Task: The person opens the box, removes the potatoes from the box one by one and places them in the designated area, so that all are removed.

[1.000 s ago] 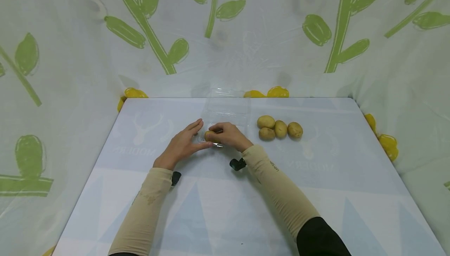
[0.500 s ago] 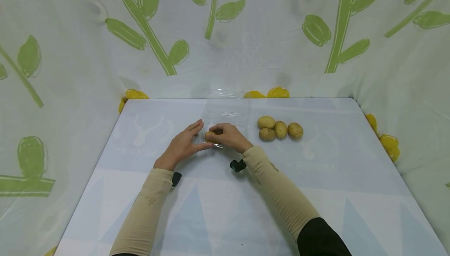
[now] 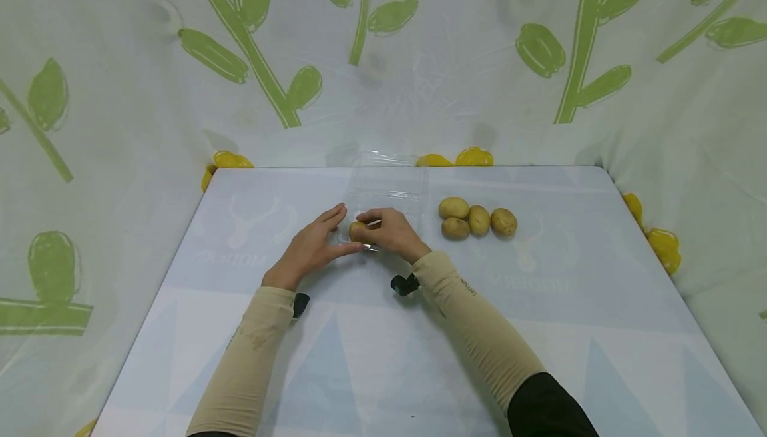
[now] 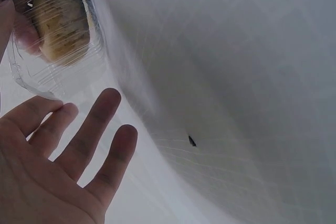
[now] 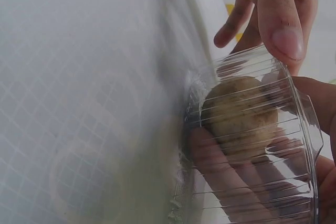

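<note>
A clear plastic clamshell box [image 3: 388,182] stands near the back of the table, its lid raised behind it. Inside its front left part, my right hand [image 3: 393,232] grips a potato [image 3: 357,232] between thumb and fingers. Through the ridged wall in the right wrist view, the same potato [image 5: 239,121] shows low in the box. My left hand [image 3: 311,248] is at the front left corner, thumb along the front rim and fingers spread along the side. In the left wrist view, fingertips of the left hand [image 4: 68,156] are right at the box's edge.
Several loose potatoes [image 3: 479,220] lie grouped right of the box. The pale patterned table [image 3: 383,357] ends at a back edge against a leaf-printed curtain [image 3: 455,57]. A dark wrist camera [image 3: 405,283] is below the right wrist.
Both hands stay almost still at the box, with the right hand keeping its grip on the potato. The loose potatoes have not moved.
</note>
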Available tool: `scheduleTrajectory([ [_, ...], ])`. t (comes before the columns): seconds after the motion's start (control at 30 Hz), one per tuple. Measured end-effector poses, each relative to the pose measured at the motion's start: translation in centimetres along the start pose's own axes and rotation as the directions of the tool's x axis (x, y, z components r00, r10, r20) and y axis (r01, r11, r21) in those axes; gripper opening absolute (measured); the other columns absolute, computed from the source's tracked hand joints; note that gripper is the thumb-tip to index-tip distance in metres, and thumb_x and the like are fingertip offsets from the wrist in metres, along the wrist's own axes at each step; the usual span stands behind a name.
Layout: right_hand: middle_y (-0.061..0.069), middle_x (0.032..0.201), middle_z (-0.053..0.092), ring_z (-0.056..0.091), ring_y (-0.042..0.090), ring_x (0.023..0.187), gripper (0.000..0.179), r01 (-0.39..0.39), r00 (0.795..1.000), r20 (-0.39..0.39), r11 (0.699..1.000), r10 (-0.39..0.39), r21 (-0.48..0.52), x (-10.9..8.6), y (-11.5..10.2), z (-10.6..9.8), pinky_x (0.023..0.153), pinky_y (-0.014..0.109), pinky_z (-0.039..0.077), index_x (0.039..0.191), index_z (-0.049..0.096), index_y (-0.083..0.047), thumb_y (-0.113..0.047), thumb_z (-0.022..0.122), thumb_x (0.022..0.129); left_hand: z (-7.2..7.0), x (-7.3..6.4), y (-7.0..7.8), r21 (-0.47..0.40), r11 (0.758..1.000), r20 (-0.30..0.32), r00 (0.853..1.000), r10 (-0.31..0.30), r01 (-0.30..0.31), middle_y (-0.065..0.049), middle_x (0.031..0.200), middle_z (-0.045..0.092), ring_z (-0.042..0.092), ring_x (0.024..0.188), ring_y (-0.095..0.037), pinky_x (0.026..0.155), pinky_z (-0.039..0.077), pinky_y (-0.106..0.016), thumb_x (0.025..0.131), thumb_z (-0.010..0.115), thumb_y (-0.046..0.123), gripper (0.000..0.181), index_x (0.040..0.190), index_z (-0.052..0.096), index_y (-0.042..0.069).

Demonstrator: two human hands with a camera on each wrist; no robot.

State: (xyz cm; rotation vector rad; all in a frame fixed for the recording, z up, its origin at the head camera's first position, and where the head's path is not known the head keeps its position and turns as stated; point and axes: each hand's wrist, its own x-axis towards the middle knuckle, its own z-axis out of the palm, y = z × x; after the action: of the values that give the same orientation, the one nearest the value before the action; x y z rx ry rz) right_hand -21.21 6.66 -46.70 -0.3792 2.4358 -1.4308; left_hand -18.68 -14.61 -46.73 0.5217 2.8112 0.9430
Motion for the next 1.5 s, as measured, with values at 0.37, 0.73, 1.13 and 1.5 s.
scheduleTrajectory([
  [0.37, -0.001, 0.129, 0.067, 0.067, 0.019, 0.108, 0.039, 0.044, 0.989, -0.143, 0.996, -0.033, 0.08, -0.5, -0.1, -0.3, 0.082, 0.031, 0.059, 0.129, 0.071, -0.015, -0.03, 0.075, 0.092, 0.0, 0.2, -0.1, -0.005, 1.0, -0.001, 1.0, 0.002, -0.002, 0.007, 0.166, 0.025, 0.029, 0.15, -0.021, 0.118, 0.031, -0.049, 0.079, 0.065, 0.078, 0.107, 0.159, 0.034, 0.015],
  [0.73, 0.002, 0.128, 0.067, 0.067, 0.022, 0.11, 0.045, 0.149, 0.983, -0.149, 0.942, -0.108, 0.3, -1.8, -1.0, -1.6, 0.08, 0.036, 0.061, 0.134, 0.066, -0.009, -0.027, 0.075, 0.095, 0.1, 0.4, 0.0, 0.003, 1.0, 0.003, 1.0, 0.003, -0.003, 0.004, 0.166, 0.025, 0.028, 0.151, -0.022, 0.119, 0.03, -0.049, 0.081, 0.068, 0.074, 0.104, 0.159, 0.032, 0.014],
  [1.13, -0.004, 0.131, 0.065, 0.062, 0.024, 0.117, 0.045, 0.187, 0.974, -0.177, 0.937, -0.139, 0.294, -4.5, -2.1, -3.8, 0.094, 0.043, 0.055, 0.135, 0.065, -0.022, -0.035, 0.076, 0.093, 0.0, 0.2, 0.1, -0.007, 1.0, 0.007, 1.0, -0.001, 0.001, 0.004, 0.167, 0.025, 0.028, 0.151, -0.023, 0.119, 0.029, -0.051, 0.082, 0.071, 0.069, 0.103, 0.16, 0.032, 0.013],
  [1.5, -0.002, 0.133, 0.063, 0.065, 0.021, 0.112, 0.052, 0.122, 0.969, -0.24, 0.951, -0.052, 0.284, -8.0, -0.9, -7.4, 0.101, 0.042, 0.05, 0.137, 0.065, -0.02, -0.041, 0.078, 0.09, 0.2, 0.3, 0.0, 0.018, 1.0, 0.007, 1.0, 0.0, 0.0, 0.004, 0.167, 0.024, 0.027, 0.151, -0.021, 0.12, 0.028, -0.047, 0.083, 0.072, 0.066, 0.102, 0.16, 0.031, 0.013],
])
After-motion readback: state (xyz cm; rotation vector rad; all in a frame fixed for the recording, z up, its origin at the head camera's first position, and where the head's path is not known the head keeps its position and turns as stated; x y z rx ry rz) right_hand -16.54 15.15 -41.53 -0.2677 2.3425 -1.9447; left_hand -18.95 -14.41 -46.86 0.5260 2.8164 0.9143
